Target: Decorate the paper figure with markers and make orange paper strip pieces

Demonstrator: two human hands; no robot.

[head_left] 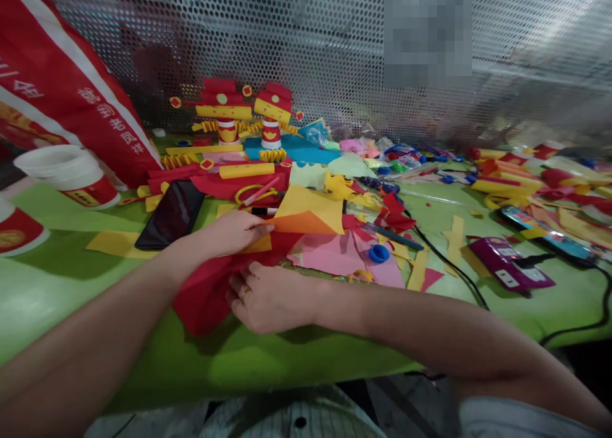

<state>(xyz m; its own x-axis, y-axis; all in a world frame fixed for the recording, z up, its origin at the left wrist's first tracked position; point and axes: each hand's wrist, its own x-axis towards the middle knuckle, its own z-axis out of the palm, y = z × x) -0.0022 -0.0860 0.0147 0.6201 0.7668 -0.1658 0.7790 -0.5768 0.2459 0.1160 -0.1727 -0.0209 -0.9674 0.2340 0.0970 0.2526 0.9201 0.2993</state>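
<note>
My left hand (pixel 233 231) is closed in a pinch at the left corner of a sheet of orange paper (pixel 308 222). That sheet stands slightly raised in front of a yellow sheet (pixel 306 202). Closer to me, my right hand (pixel 275 298) has its fingers curled over a sheet of red paper (pixel 201 298), a ring on one finger. The red sheet passes under both hands, and its front corner hangs toward the table edge. Just right of the hands lie pink paper (pixel 329 256) and a blue cap (pixel 378 253).
A black phone (pixel 172 215) and paper cups (pixel 86 176) are at left, beside a red bag (pixel 71 81). Two paper figures (pixel 227 131) stand at the back. A purple power strip (pixel 509 264) with a black cable (pixel 449 262) lies at right among paper scraps.
</note>
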